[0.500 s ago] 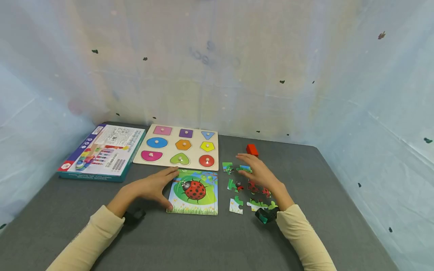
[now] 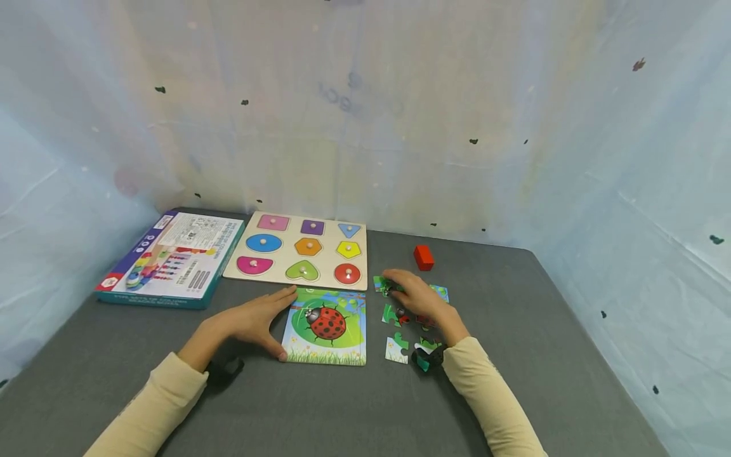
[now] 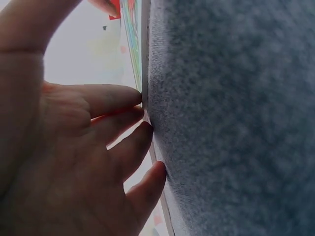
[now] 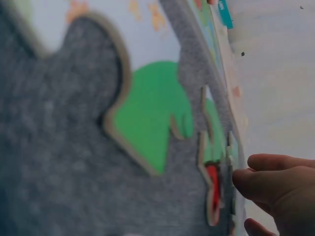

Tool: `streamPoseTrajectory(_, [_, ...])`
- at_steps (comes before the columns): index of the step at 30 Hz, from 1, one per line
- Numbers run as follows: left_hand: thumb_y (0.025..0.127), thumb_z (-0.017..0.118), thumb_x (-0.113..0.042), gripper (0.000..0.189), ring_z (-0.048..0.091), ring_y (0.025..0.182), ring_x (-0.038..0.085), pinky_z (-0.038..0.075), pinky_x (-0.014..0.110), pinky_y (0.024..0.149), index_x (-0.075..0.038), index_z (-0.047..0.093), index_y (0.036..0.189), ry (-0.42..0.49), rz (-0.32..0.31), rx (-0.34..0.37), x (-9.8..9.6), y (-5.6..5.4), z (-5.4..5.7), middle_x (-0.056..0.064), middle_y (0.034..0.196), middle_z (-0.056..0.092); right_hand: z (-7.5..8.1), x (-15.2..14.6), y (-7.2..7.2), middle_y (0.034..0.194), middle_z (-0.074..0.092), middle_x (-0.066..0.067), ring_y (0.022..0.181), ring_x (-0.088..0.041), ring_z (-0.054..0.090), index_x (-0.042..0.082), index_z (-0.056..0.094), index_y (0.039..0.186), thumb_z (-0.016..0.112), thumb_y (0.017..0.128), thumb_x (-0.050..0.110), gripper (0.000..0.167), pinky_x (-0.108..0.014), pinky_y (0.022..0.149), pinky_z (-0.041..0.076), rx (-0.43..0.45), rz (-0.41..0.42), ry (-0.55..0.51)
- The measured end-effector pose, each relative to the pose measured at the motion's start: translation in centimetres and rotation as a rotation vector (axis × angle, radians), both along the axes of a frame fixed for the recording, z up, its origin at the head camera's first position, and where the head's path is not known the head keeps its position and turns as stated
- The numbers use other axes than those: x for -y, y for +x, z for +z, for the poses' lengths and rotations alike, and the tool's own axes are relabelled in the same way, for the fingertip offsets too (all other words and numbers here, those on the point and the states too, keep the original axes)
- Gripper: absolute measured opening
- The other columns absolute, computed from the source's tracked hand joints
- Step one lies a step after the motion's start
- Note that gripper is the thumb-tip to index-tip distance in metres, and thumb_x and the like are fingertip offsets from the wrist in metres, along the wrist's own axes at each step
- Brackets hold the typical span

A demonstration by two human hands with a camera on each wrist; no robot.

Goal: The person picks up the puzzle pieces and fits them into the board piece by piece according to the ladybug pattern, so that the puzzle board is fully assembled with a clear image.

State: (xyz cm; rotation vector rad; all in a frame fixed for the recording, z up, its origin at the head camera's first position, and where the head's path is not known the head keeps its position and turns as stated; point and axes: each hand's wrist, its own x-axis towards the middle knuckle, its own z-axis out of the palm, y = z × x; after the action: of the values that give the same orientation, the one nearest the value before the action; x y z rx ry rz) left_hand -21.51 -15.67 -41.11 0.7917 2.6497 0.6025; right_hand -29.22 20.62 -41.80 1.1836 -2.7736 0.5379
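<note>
A square ladybug puzzle board (image 2: 327, 325) lies flat on the grey table. My left hand (image 2: 251, 324) rests along its left side, thumb near the lower left corner and fingertips at the upper left; in the left wrist view the fingers (image 3: 135, 152) are spread, their tips down at the board's edge. To the right of the board lie loose jigsaw pieces. My right hand (image 2: 421, 298) is over the upper ones, its fingertips at the top-left piece (image 2: 378, 284), which they partly hide. In the right wrist view a green-and-white piece (image 4: 152, 108) lies close to the camera.
Behind the ladybug board is a wooden shape board with knobs (image 2: 291, 279). At the back left lies a boxed toy set (image 2: 177, 254). A red block (image 2: 424, 258) stands behind the pieces. A pale sheet (image 2: 365, 127) hangs along the back and sides.
My right hand has moved left and lower, to the top-left jigsaw piece, uncovering the blue-and-green piece at the upper right. The left hand has stayed at the ladybug board.
</note>
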Motion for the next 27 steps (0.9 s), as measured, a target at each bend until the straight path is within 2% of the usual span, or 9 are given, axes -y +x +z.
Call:
streamPoseTrajectory(8, [0.061, 0.08, -0.057, 0.115, 0.019, 0.137, 0.04, 0.019, 0.059, 0.106, -0.001, 0.026, 0.146, 0.035, -0.012, 0.003, 0.2, 0.2, -0.1, 0.017, 0.153, 0.018, -0.7, 0.2, -0.2, 0.13, 0.052, -0.019, 0.126, -0.034, 0.043, -0.001, 0.054, 0.126, 0.06, 0.089, 0.002, 0.037, -0.047, 0.103, 0.034, 0.026, -0.025, -0.008])
streamPoseTrajectory(18, [0.061, 0.078, -0.058, 0.114, 0.015, 0.139, 0.037, 0.018, 0.058, 0.107, -0.002, 0.027, 0.146, 0.014, -0.028, -0.004, 0.1, 0.0, -0.2, 0.015, 0.153, 0.018, -0.8, 0.0, -0.4, 0.129, 0.051, -0.021, 0.122, -0.034, 0.045, 0.001, 0.058, 0.122, 0.062, 0.088, 0.004, 0.034, -0.048, 0.099, 0.037, 0.012, -0.047, -0.029])
streamPoseTrajectory(24, [0.062, 0.079, -0.056, 0.112, 0.015, 0.139, 0.038, 0.017, 0.058, 0.107, -0.001, 0.027, 0.145, 0.021, -0.028, 0.005, 0.1, 0.2, 0.0, 0.016, 0.153, 0.019, -0.4, 0.4, -0.4, 0.121, 0.055, -0.015, 0.113, -0.028, 0.052, 0.0, 0.059, 0.12, 0.062, 0.089, 0.004, 0.032, -0.043, 0.095, 0.042, -0.003, -0.019, -0.073])
streamPoseTrajectory(27, [0.063, 0.079, -0.055, 0.112, 0.015, 0.139, 0.039, 0.017, 0.058, 0.107, -0.001, 0.027, 0.145, 0.019, -0.027, 0.006, 0.1, 0.4, 0.2, 0.017, 0.153, 0.019, 0.3, 1.1, 0.1, 0.119, 0.055, -0.014, 0.111, -0.027, 0.053, 0.0, 0.059, 0.119, 0.062, 0.088, 0.004, 0.032, -0.042, 0.093, 0.043, -0.004, -0.01, -0.114])
